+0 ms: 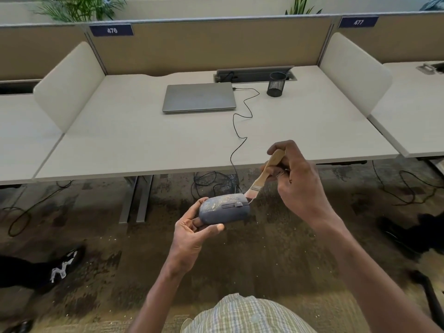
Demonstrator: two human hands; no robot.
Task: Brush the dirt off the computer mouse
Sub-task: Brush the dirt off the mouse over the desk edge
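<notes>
Between left fingers (195,222), dusty mouse (224,209)

Closed grey laptop (199,97) on pale desk (120,145), well beyond both hands. Black mesh cup (276,84) up-right of it. Black cable (242,121) snaking from laptop toward the hands (lower end lost under desk edge). Speckled carpet (240,260) beneath.
</notes>
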